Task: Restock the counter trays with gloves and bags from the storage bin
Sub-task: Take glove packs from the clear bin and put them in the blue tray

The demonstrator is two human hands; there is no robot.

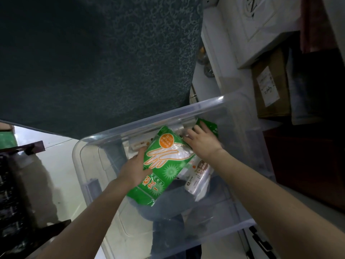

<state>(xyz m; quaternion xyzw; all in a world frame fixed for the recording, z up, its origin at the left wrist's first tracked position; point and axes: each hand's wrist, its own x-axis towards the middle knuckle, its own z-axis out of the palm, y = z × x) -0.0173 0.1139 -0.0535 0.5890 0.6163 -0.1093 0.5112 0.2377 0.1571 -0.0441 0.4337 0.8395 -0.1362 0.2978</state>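
Observation:
A clear plastic storage bin (pixel 149 118) fills the lower middle of the head view, and both my hands are inside it. My left hand (pixel 133 168) grips the left edge of a green glove packet (pixel 164 165) printed with a white hand and an orange circle. My right hand (pixel 202 141) rests fingers-down on a second green packet (pixel 211 126) at the bin's far wall; whether it grips that packet is hidden. White rolls of bags (pixel 197 176) lie under and to the right of the held packet.
A dark green patterned cloth (pixel 102 62) hangs behind the bin. White boxes (pixel 248 34) and a brown cardboard box (pixel 270 90) are stacked at the right. A dark red cabinet (pixel 306 165) stands at the right, and dark furniture (pixel 15 184) at the left on a pale floor.

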